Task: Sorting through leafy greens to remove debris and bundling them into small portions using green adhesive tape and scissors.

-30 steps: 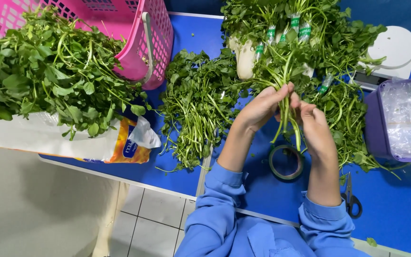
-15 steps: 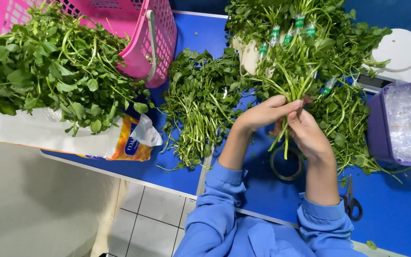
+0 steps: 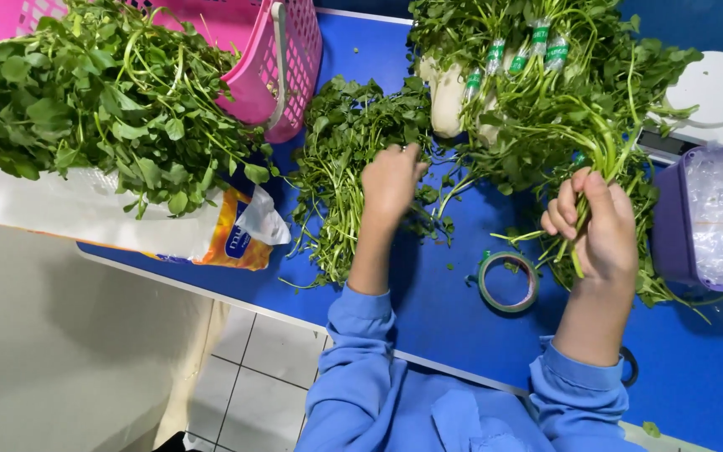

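Note:
My right hand [image 3: 597,226] is closed around the stems of a small bunch of leafy greens [image 3: 608,138], held above the blue table [image 3: 428,310]. My left hand [image 3: 391,180] reaches out to a loose pile of green sprigs [image 3: 336,159] on the table, fingers curled onto it. A roll of green tape [image 3: 508,282] lies flat between my two forearms. Behind my right hand sits a heap of bundled greens [image 3: 537,67] tied with green tape bands.
A pink basket [image 3: 282,67] stands at the back left, with a big mound of greens [image 3: 94,92] on a white bag [image 3: 85,222] beside it. A purple bin lined with clear plastic [image 3: 717,218] is at right, a white round scale [image 3: 713,92] behind it. Scissors handle [image 3: 629,366] shows by my right sleeve.
My hands were together on one bunch; now they are apart. My left hand moved left to the loose pile, and my right hand keeps the bunch.

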